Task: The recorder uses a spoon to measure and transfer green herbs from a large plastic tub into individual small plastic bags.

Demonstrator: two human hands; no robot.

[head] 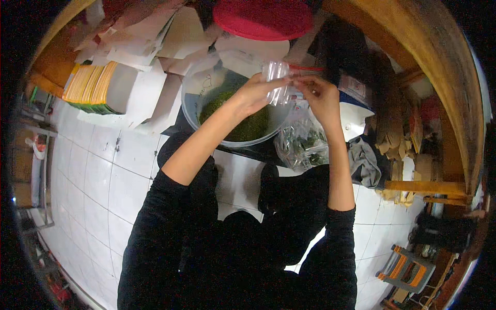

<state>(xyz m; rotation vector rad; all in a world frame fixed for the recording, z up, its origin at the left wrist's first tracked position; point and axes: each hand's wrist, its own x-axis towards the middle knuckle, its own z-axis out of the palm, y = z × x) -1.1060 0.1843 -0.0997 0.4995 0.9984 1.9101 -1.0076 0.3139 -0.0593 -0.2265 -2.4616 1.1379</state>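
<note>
My left hand [255,95] holds a small clear plastic bag [277,91] above a round translucent plastic tub [186,102]. The fingertips of my right hand [324,97] meet the bag's edge from the other side, close to my left fingers. A red strip [308,68] shows just beyond the fingers; whether it belongs to the bag is unclear. Inside the tub lies a loose green crumbled material [248,126], like dried herb, partly hidden by my left forearm. Below my right wrist, clear plastic bags with dark green contents [306,143] rest against the tub.
A red round lid or stool top [263,19] is at the far side. To the left, a stack of yellow-edged packets [91,88] sits by white cartons [147,97]. A grey cloth [363,161] lies right; a grey-orange step stool [407,269] stands on the tiled floor [93,170].
</note>
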